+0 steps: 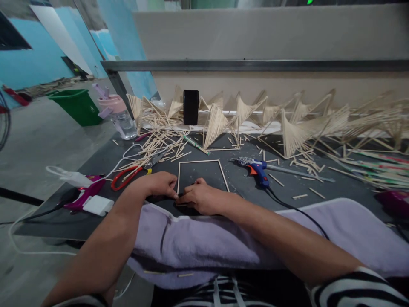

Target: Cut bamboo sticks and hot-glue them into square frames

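A square frame of thin wooden sticks (200, 161) lies flat on the dark table. My left hand (162, 184) is closed, its thumb and fingertips pinching the frame's near left corner. At that same corner, the fingers of my right hand (204, 198) are bent together on a stick along the near side. Most of this near stick is hidden under my right hand. Right of the frame rests a blue glue gun (260, 172) with an orange trigger. Scissors (128, 175) with red-orange handles lie left of my hands, blades pointing away.
Fan-shaped stick structures (217, 121) line the back, with a phone (191, 107) upright among them. Loose sticks (159, 143) are heaped at left. A water bottle (123, 121), a purple power strip (86, 194) and cables stand left. A lilac cloth (204, 241) covers the near edge.
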Tool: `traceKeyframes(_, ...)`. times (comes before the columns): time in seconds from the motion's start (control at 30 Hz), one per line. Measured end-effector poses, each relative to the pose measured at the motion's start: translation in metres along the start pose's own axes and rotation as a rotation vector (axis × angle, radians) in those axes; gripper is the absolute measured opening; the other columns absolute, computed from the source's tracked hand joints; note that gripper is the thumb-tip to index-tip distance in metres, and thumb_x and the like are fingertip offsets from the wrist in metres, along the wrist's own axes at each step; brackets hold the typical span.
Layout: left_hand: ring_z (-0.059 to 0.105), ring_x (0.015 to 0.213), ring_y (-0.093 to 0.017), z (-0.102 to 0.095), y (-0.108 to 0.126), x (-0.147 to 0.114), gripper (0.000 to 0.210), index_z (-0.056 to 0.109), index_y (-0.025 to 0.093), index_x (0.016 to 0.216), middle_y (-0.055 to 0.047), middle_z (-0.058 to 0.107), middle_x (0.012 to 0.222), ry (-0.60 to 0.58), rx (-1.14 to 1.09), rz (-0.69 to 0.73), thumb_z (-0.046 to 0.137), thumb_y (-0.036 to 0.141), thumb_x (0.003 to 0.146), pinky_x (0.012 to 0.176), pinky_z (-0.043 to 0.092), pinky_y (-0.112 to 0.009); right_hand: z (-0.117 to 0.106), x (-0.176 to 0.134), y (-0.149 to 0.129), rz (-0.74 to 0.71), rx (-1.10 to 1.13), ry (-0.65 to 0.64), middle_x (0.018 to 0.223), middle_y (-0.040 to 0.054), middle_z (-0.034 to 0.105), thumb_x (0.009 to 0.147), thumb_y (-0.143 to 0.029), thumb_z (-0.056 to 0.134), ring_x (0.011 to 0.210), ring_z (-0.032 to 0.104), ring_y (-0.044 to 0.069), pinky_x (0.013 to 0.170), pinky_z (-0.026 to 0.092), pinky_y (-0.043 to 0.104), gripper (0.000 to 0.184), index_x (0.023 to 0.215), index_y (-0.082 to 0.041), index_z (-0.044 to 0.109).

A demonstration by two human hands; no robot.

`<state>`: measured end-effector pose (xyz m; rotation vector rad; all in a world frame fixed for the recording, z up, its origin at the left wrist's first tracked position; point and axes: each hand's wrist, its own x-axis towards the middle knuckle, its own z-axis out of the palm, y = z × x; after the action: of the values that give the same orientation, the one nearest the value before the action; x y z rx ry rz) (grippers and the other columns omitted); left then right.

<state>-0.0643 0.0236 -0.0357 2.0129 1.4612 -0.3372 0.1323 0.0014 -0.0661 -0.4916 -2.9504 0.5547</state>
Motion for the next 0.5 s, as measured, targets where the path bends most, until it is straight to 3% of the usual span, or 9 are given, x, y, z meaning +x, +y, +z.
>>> traceKeyframes(0.13, 0.047, 0.051, -0.011, -0.007, 0.000, -0.010, 0.023, 0.050, 0.019, 0.071, 0.005, 0.051, 0.057, -0.062, -0.085, 0.051, 0.060, 0.038, 0.062, 0.044, 0.032, -0.020, 0.002, 0.000, 0.002, -0.011, 0.016, 0.030, 0.099, 0.0037, 0.064, 0.081, -0.013, 0.048, 0.090, 0.053, 0.014, 0.072, 0.019, 0.032, 0.032, 0.110, -0.023, 0.059)
traceKeyframes(0.2, 0.048, 0.051, -0.011, -0.013, -0.003, -0.012, 0.021, 0.052, 0.018, 0.074, 0.004, 0.052, 0.058, -0.018, -0.152, 0.098, 0.054, 0.038, 0.069, 0.045, 0.034, -0.020, 0.003, 0.000, 0.004, -0.004, 0.037, 0.046, 0.100, 0.0031, 0.064, 0.081, -0.014, 0.049, 0.092, 0.053, 0.014, 0.072, 0.019, 0.032, 0.033, 0.110, -0.024, 0.059)
traceKeyframes(0.3, 0.052, 0.057, -0.013, -0.018, -0.011, -0.003, 0.025, 0.055, 0.018, 0.084, 0.001, 0.057, 0.065, 0.323, -0.197, 0.077, 0.045, 0.039, 0.077, 0.052, 0.039, -0.022, 0.005, 0.000, 0.005, -0.001, 0.063, 0.060, 0.098, 0.0024, 0.064, 0.080, -0.015, 0.050, 0.091, 0.053, 0.014, 0.074, 0.019, 0.032, 0.033, 0.110, -0.025, 0.060)
traceKeyframes(0.37, 0.056, 0.072, -0.016, -0.018, -0.015, 0.011, 0.025, 0.057, 0.017, 0.090, -0.003, 0.063, 0.079, 0.571, -0.136, 0.069, 0.044, 0.036, 0.078, 0.064, 0.043, -0.024, 0.006, -0.001, 0.006, -0.009, 0.071, 0.072, 0.097, 0.0022, 0.064, 0.079, -0.014, 0.051, 0.092, 0.053, 0.014, 0.075, 0.019, 0.032, 0.034, 0.110, -0.024, 0.060)
traceKeyframes(0.43, 0.057, 0.088, -0.018, -0.014, -0.018, 0.026, 0.025, 0.061, 0.017, 0.092, -0.006, 0.064, 0.094, 0.693, -0.046, 0.100, 0.045, 0.032, 0.078, 0.079, 0.042, -0.026, 0.007, -0.001, 0.007, -0.013, 0.070, 0.076, 0.098, 0.0026, 0.064, 0.079, -0.014, 0.051, 0.093, 0.052, 0.015, 0.075, 0.019, 0.033, 0.035, 0.111, -0.024, 0.059)
traceKeyframes(0.5, 0.055, 0.098, -0.019, -0.009, -0.018, 0.040, 0.027, 0.062, 0.018, 0.096, -0.007, 0.064, 0.103, 0.718, 0.028, 0.127, 0.044, 0.030, 0.080, 0.089, 0.039, -0.027, 0.008, 0.000, 0.008, -0.012, 0.064, 0.070, 0.099, 0.0032, 0.065, 0.078, -0.014, 0.051, 0.094, 0.052, 0.015, 0.075, 0.019, 0.032, 0.034, 0.111, -0.023, 0.059)
